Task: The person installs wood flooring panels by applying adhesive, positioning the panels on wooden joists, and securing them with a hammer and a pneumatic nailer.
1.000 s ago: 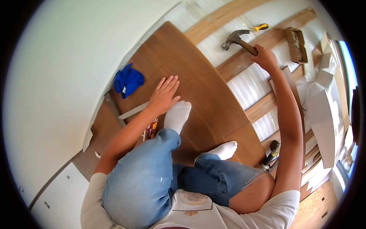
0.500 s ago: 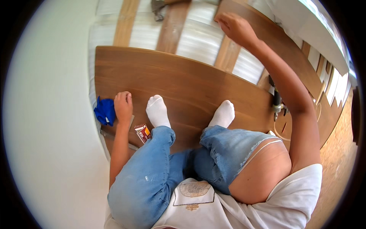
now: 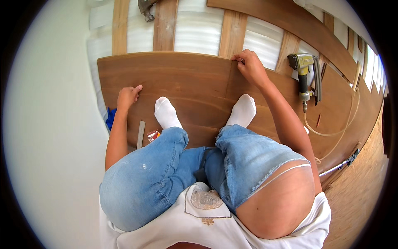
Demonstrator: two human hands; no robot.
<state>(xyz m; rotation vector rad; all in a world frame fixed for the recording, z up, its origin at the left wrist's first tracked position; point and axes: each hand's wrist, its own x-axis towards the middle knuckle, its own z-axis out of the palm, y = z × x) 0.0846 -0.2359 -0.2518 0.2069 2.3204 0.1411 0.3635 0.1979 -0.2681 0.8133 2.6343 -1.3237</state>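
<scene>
Wide brown wooden floorboards (image 3: 186, 76) lie under my feet, with a seam running across the farthest one. My right hand (image 3: 251, 68) is at that board's far edge, beside the seam. Its thumb and fingers are pinched together, and what is between them is too small to make out. My left hand (image 3: 129, 98) rests low over the board at the left, fingers curled in and thumb side toward the middle. No object shows in it. My two white-socked feet (image 3: 166, 113) stand on the boards between the hands.
Wooden battens (image 3: 233, 33) alternate with white foam sheeting (image 3: 198, 31). A loose plank (image 3: 286, 16) crosses them. At right lie a nail gun (image 3: 304, 74), its hose (image 3: 350, 118) and a red pencil (image 3: 319, 120). A hammer (image 3: 146, 9), blue cloth (image 3: 110, 118) and small box (image 3: 153, 135) lie around. Left is a white wall (image 3: 54, 124).
My right hand has come down from the far loose plank to the near board's edge at the seam. My left hand has moved up, away from the blue cloth. The view has shifted.
</scene>
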